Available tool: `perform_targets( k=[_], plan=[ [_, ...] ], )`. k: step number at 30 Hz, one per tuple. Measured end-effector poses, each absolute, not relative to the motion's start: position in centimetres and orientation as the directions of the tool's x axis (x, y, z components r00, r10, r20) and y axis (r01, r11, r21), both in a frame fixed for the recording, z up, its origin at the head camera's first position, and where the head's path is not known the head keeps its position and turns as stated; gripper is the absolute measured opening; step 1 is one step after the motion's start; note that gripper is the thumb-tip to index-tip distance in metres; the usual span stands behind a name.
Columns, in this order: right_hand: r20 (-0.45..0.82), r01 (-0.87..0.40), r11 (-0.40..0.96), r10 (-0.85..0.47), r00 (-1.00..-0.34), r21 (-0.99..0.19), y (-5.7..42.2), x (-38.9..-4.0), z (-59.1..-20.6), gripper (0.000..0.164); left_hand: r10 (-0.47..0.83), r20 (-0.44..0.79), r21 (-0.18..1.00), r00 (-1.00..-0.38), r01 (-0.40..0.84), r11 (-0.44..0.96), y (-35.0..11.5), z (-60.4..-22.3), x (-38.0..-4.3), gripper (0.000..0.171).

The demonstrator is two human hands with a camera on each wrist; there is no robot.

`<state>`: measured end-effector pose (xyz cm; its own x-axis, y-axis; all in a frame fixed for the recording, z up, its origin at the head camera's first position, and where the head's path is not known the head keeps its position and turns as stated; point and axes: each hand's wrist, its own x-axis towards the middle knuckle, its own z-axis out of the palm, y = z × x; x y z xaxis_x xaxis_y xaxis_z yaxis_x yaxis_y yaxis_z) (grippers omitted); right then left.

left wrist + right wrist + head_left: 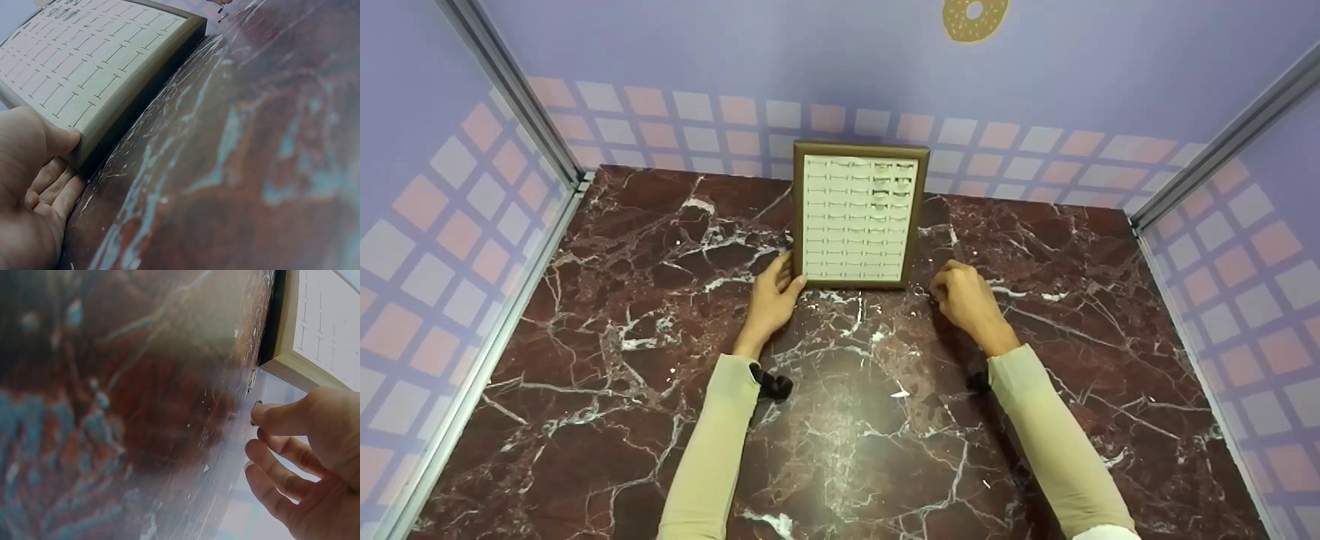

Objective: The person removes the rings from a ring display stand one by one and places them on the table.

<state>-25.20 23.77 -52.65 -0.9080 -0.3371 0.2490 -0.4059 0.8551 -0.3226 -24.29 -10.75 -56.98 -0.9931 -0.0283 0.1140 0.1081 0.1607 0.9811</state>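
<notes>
Display (851, 234) held at its corner by left hand (772, 296); right hand (969, 298) pinches ring (253, 417)

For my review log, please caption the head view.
Left hand holds a brown-framed white rectangular ring board on a dark-red marbled tabletop, right hand just to its right.

- Head: looks forward and down from above the surface (825, 450).
- Left wrist: faces, close up, one lower corner of the framed ring display (115, 107).
- Right wrist: faces the other, also close.
- Shares that display across all three.
</notes>
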Motion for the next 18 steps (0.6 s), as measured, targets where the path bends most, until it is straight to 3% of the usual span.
perform_targets(
  k=[18],
  plan=[
    [0.223, -0.405, 0.855, -0.347, -0.911, -0.324, 23.83, -25.21, -52.83, 0.014, -0.030, 0.114, 0.981, -0.993, 0.108, 0.163, -10.75, -57.03, -24.34, 0.058]
  ],
)
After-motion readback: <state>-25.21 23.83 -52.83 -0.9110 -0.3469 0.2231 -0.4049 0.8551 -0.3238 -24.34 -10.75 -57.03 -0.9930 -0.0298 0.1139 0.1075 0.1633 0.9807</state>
